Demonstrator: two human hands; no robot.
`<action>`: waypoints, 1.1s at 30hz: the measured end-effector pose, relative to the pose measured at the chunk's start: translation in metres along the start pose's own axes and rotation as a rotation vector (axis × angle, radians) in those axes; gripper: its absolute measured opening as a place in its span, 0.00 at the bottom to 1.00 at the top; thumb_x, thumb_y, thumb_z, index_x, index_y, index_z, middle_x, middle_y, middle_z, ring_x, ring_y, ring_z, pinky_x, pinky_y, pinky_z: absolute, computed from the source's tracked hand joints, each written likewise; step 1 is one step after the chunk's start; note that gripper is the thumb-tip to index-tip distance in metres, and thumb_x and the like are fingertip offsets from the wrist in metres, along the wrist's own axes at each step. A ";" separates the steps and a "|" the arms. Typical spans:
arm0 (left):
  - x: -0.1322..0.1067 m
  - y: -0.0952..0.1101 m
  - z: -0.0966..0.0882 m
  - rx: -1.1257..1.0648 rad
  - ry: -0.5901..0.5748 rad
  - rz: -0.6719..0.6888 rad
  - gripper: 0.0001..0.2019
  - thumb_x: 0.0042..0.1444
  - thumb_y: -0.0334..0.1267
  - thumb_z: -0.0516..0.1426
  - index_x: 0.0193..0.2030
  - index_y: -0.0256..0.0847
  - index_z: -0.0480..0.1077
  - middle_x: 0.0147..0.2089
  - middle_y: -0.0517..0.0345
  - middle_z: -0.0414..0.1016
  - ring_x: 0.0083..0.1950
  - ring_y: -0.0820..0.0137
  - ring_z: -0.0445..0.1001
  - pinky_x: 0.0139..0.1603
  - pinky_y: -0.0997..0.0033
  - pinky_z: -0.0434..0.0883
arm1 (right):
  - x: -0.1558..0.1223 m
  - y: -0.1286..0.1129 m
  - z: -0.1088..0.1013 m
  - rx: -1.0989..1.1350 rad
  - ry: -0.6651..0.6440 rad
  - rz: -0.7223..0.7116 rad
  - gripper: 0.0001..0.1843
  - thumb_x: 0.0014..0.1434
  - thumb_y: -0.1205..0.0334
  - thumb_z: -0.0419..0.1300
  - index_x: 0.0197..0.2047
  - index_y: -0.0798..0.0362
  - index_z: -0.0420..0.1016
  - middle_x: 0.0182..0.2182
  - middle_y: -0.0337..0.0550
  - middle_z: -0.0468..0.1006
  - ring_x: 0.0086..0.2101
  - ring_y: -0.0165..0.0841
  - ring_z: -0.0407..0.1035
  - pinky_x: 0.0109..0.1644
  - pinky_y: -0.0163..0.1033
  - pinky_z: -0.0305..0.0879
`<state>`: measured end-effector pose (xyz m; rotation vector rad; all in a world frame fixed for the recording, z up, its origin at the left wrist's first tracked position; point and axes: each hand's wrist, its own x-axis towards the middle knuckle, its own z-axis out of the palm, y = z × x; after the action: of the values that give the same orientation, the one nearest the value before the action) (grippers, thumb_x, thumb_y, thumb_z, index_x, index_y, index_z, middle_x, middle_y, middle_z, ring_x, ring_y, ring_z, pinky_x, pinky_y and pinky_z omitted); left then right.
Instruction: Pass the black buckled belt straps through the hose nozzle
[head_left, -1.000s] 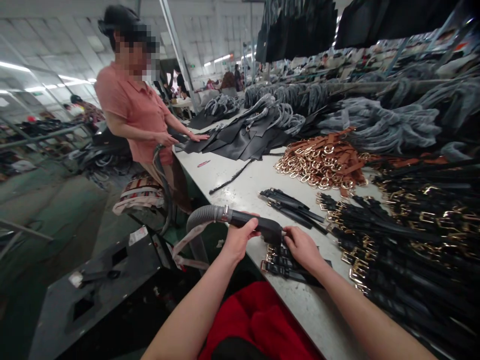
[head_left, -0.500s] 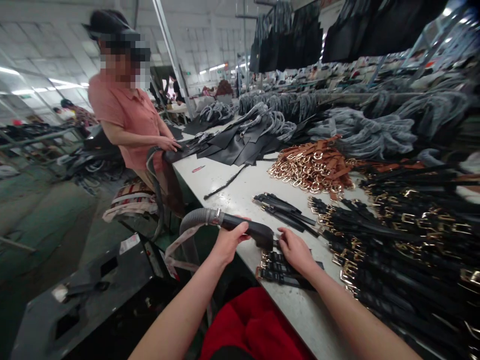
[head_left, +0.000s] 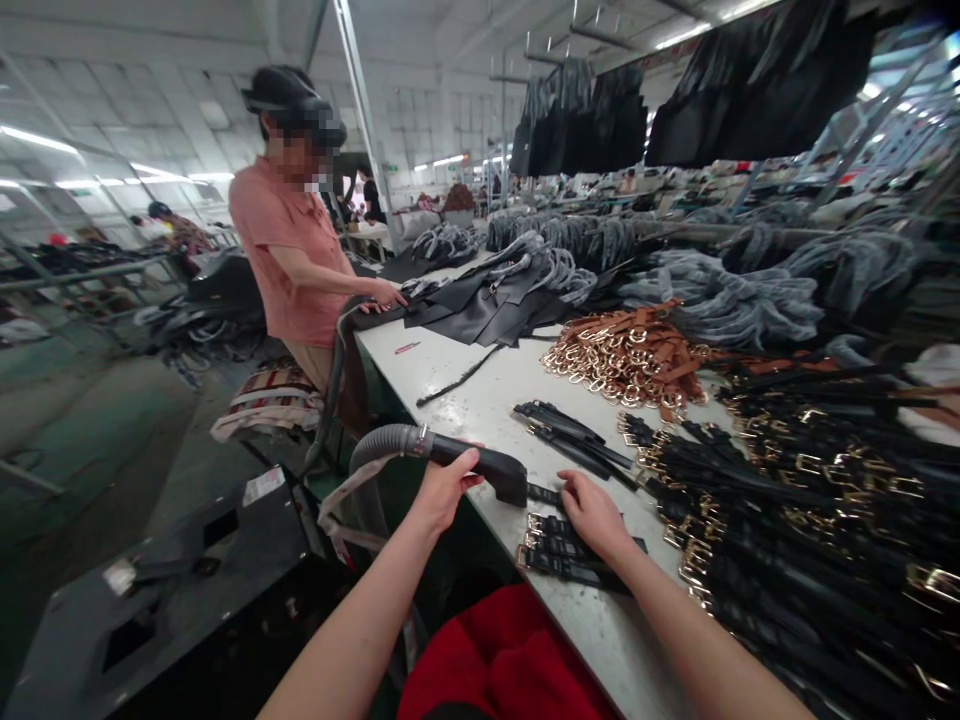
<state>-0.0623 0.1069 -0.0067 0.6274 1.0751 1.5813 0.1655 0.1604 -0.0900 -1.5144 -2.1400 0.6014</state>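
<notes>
On the table [head_left: 480, 415] lie black buckled straps [head_left: 556, 550].

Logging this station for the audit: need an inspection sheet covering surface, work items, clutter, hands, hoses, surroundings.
Surface: pale tabletop, with dark specks.
Job's things: black nozzle; short strap at its mouth; buckled row just below, near the table edge.
Clutter: brown strap pile with metal rings; large buckled heap at right; small red item, unclear.
Hands: left hand grips the nozzle; right hand is at the short strap, grip partly hidden.
Cables: grey ribbed hose curves down beside the table; electrical cables: nothing seen.
Surroundings: co-worker beyond; dark box at left; black pieces hanging overhead.
</notes>
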 end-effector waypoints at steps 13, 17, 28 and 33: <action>-0.041 0.012 -0.041 -0.104 0.149 -0.015 0.18 0.43 0.38 0.65 0.41 0.39 0.65 0.41 0.52 0.76 0.37 0.71 0.74 0.28 0.78 0.70 | 0.018 -0.016 -0.013 0.003 -0.244 -0.205 0.07 0.50 0.63 0.57 0.35 0.50 0.71 0.36 0.40 0.70 0.38 0.33 0.65 0.43 0.37 0.58; -0.045 0.014 -0.041 -0.127 0.136 -0.024 0.18 0.44 0.37 0.65 0.41 0.39 0.65 0.41 0.52 0.76 0.37 0.71 0.75 0.28 0.78 0.70 | 0.023 -0.014 -0.011 -0.013 -0.257 -0.193 0.04 0.49 0.63 0.57 0.31 0.52 0.68 0.32 0.40 0.70 0.35 0.32 0.64 0.39 0.36 0.57; -0.049 0.012 -0.032 -0.135 0.107 -0.048 0.18 0.44 0.37 0.65 0.41 0.39 0.65 0.41 0.51 0.77 0.38 0.70 0.75 0.28 0.78 0.71 | 0.019 -0.012 -0.012 -0.024 -0.243 -0.225 0.04 0.52 0.61 0.57 0.31 0.51 0.69 0.34 0.40 0.69 0.35 0.32 0.64 0.39 0.36 0.56; -0.050 0.012 -0.032 -0.147 0.120 -0.053 0.18 0.45 0.37 0.64 0.42 0.40 0.64 0.41 0.52 0.77 0.37 0.71 0.75 0.28 0.78 0.71 | 0.020 -0.011 -0.012 -0.021 -0.230 -0.216 0.06 0.51 0.62 0.58 0.34 0.52 0.68 0.34 0.40 0.70 0.36 0.32 0.64 0.39 0.35 0.57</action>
<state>-0.0806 0.0491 -0.0040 0.4069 1.0438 1.6512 0.1583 0.1769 -0.0716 -1.2518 -2.4495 0.7061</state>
